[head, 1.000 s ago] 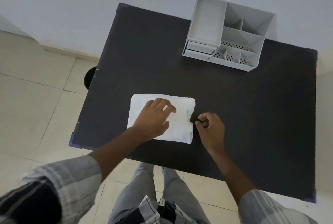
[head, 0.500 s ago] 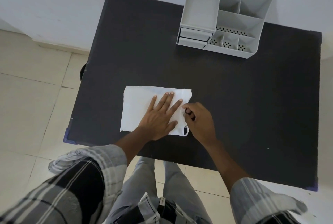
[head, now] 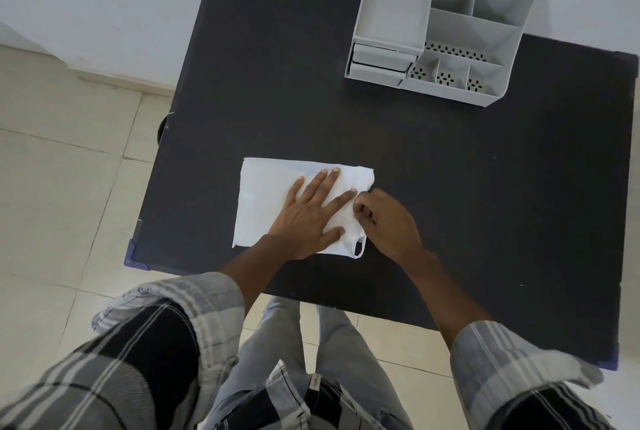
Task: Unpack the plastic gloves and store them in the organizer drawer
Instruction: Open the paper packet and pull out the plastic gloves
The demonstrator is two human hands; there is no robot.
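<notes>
A flat white plastic packet of gloves (head: 266, 197) lies on the black table (head: 450, 187), near its front left. My left hand (head: 311, 218) presses flat on the packet's right half, fingers spread. My right hand (head: 384, 221) is curled at the packet's right edge, its fingertips pinching the plastic there. A small loop of plastic sticks out at the packet's lower right corner. The grey organizer (head: 446, 24) stands at the table's far edge, with two shut drawers (head: 379, 60) at its front left.
The organizer has several open compartments, some with perforated floors. A pale wall runs behind the table. Tiled floor lies to the left, and a dark round object (head: 161, 128) shows under the table's left edge. My legs are below the front edge.
My left hand went from curled to flat and spread on the packet. My right hand moved left from the bare table to the packet's right edge and pinched it.
</notes>
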